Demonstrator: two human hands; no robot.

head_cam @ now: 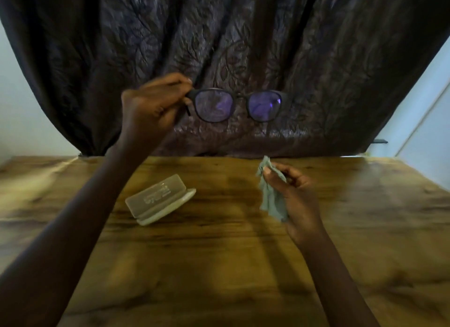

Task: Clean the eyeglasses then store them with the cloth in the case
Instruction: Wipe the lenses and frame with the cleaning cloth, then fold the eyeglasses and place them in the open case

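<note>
Dark-framed eyeglasses (237, 105) with purple-tinted lenses are held up in the air, well above the table, lenses facing me. My left hand (151, 102) pinches them at their left hinge. A grey-green cleaning cloth (271, 200) hangs crumpled from my right hand (294, 195), lower down and to the right, over the table and apart from the glasses. A pale translucent eyeglass case (158, 200) lies on the wooden table (219, 265) left of centre, its lid open.
A dark patterned curtain (243, 46) hangs behind the table's far edge. Pale walls show at the left and right edges. A small dark bracket (379, 141) sticks out at the right of the curtain.
</note>
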